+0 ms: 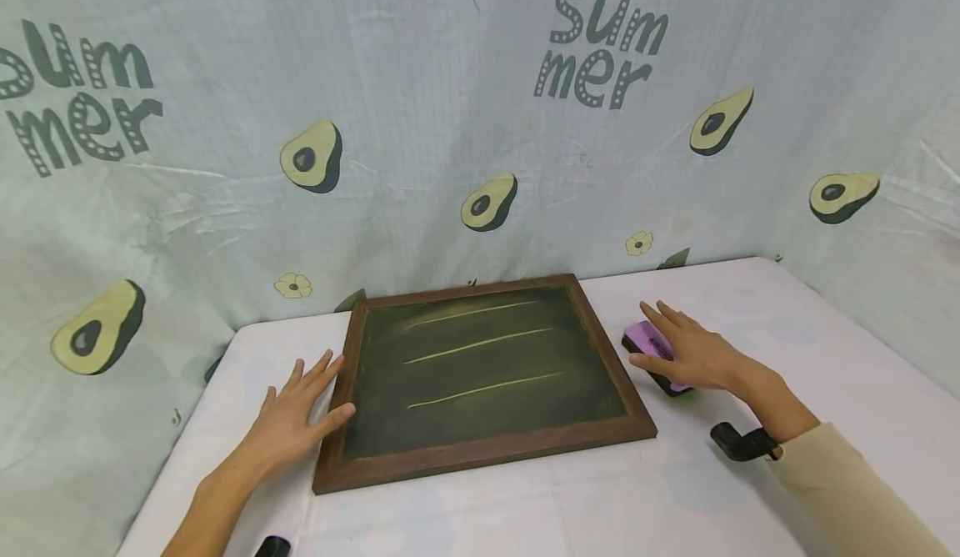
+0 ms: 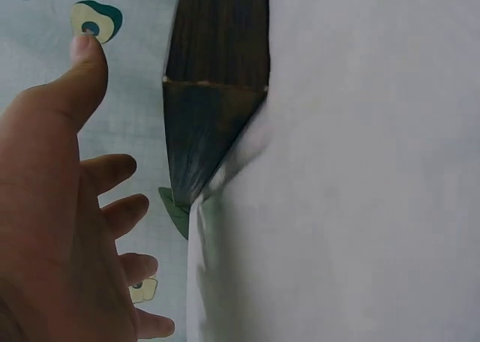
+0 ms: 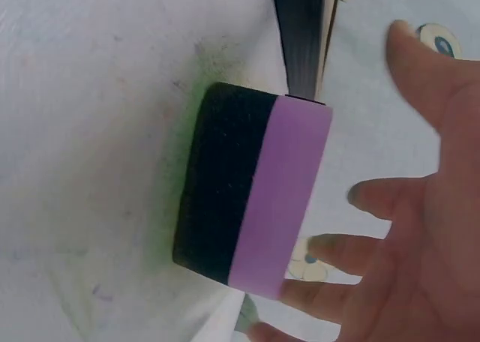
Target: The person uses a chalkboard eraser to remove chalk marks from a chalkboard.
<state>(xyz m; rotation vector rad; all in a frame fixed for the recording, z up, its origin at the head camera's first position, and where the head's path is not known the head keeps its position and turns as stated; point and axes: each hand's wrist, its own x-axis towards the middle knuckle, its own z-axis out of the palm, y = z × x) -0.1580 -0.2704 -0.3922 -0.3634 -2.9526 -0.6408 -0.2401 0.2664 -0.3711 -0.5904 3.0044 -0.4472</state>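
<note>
Right grip (image 1: 686, 348) spread flat, fingers straight and fanned, poised over a purple eraser (image 1: 651, 353) without curling round it; contact between palm and eraser hard to judge from the head view, and a clear gap visible between fingers (image 3: 375, 196) and eraser (image 3: 251, 184) in the right wrist view. Eraser lying on the white worktop (image 1: 825, 348), just right of the chalkboard (image 1: 480, 373), its purple back up and black felt side toward the cloth, close to the frame's right edge. Left grip (image 1: 288, 419) also spread, fingers straight, resting on the worktop at the near left corner of the chalkboard, thumb (image 1: 337, 413) touching the brown wooden frame. Same hand (image 2: 60, 229) seen loosely open in the left wrist view, with the frame's dark wood (image 2: 214, 79) just beyond the fingertips.

Chalkboard lying flat in the middle of the worktop, turned slightly askew, its dark green face marked by three pale chalk lines (image 1: 480, 344) running left to right, one above the other. Black wrist strap (image 1: 742, 443) worn on the right arm below a beige sleeve (image 1: 847, 490). Pale cloth backdrop (image 1: 450, 123) hanging behind and to both sides, printed with avocados and the word "summer".
</note>
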